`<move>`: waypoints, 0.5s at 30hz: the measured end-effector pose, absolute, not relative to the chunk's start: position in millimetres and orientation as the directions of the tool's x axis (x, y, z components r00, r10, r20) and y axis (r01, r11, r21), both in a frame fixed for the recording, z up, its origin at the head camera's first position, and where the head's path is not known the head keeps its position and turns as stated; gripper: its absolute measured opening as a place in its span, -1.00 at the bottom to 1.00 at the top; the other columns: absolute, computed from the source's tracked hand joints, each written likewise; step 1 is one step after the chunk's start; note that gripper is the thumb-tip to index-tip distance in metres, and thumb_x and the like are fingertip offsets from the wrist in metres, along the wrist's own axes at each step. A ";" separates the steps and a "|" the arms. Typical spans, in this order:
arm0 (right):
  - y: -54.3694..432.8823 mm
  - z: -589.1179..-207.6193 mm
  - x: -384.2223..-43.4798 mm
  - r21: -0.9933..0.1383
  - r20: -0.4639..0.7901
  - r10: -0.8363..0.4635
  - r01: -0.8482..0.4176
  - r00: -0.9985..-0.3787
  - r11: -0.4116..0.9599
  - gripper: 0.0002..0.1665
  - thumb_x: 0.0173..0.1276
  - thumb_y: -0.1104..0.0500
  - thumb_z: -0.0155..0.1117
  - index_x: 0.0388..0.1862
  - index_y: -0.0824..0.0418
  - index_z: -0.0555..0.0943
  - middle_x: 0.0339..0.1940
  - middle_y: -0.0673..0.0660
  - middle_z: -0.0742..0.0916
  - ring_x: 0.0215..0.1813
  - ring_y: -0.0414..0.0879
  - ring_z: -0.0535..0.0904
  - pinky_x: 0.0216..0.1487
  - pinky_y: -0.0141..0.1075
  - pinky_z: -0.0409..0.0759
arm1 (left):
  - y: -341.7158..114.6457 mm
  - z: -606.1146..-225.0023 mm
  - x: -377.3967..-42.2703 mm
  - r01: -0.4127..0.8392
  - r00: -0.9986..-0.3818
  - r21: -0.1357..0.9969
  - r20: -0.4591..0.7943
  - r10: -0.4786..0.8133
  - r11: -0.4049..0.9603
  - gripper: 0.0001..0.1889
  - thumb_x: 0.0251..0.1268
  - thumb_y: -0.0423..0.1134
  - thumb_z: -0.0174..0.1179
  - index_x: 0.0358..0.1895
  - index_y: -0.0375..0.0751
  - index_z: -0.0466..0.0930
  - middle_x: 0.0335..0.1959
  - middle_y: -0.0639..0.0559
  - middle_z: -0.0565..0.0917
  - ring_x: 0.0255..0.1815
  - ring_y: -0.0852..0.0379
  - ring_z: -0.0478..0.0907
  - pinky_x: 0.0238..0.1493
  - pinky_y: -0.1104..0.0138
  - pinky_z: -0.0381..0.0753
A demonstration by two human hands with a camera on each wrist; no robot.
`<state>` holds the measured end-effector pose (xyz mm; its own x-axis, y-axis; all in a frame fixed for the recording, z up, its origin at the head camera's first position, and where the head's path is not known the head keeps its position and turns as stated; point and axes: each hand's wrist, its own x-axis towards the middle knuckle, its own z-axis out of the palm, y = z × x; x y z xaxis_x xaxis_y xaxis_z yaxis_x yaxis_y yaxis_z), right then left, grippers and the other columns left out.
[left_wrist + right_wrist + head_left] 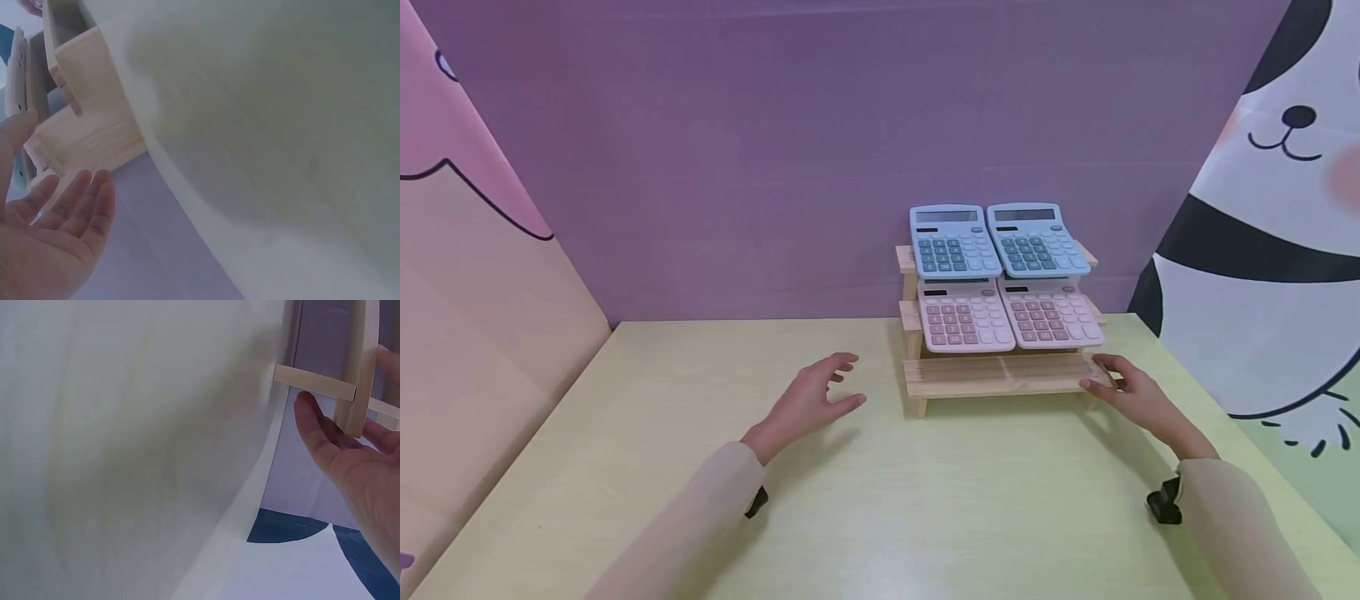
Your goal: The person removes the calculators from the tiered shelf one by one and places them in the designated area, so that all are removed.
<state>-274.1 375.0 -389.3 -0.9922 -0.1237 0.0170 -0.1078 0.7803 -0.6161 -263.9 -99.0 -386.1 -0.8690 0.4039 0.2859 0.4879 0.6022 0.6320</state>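
A three-tier wooden rack [992, 379] stands toward the back right of the table. Two blue calculators [957, 243] lean side by side on its top tier, and two pink calculators [967, 317] on the middle tier. My right hand [1138, 402] grips the right end of the lowest shelf, thumb at the front edge; the right wrist view shows its fingers around the board end [359, 394]. To the left of the rack, my left hand [811, 400] is held above the table, fingers relaxed and slightly bent, holding nothing. The left wrist view shows the rack's side [94, 119] beyond those fingers.
The pale wooden table [880, 508] extends in front and to the left. A purple backdrop [760, 167] rises behind its back edge. Panels with cartoon animals [1277, 242] stand at both sides. A black strap piece [1165, 502] sits at the right sleeve.
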 end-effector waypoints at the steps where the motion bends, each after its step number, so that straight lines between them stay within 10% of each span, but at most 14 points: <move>1: 374.8 -389.1 -274.3 -0.619 0.015 -0.123 -0.106 -0.992 0.779 -0.14 0.36 -0.15 0.00 0.36 0.43 0.05 0.30 0.48 0.24 0.14 0.33 0.31 0.02 0.05 0.47 | -95.9 -387.1 -265.2 0.492 -0.866 0.638 0.285 0.412 0.593 -0.42 0.13 -0.08 0.25 0.22 -0.09 0.32 0.11 -0.05 0.52 0.05 -0.10 0.53 0.05 0.14 0.54; 10: 373.7 -388.4 -273.4 -0.645 0.012 -0.124 -0.103 -0.992 0.757 -0.15 0.37 -0.12 0.01 0.35 0.44 0.04 0.30 0.49 0.24 0.17 0.34 0.29 0.09 0.12 0.43 | -69.1 -394.2 -275.2 0.473 -0.858 0.697 0.225 0.462 0.539 -0.40 0.15 -0.08 0.24 0.25 -0.16 0.27 0.12 -0.18 0.49 0.04 -0.13 0.52 0.04 0.12 0.56; 15: 374.4 -387.9 -273.6 -0.656 0.018 -0.136 -0.114 -0.991 0.746 -0.18 0.37 -0.09 0.02 0.34 0.45 0.06 0.27 0.48 0.27 0.13 0.28 0.34 -0.07 -0.32 0.52 | -56.0 -394.1 -278.6 0.442 -0.859 0.735 0.182 0.478 0.514 -0.36 0.15 -0.11 0.24 0.26 -0.21 0.23 0.13 -0.23 0.48 0.04 -0.15 0.52 0.03 0.14 0.57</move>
<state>-273.6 374.4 -387.9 -0.9906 -0.1359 0.0182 -0.1144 0.7457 -0.6564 -278.6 -56.0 -394.1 -0.8594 0.4778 0.1820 0.4416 0.5141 0.7354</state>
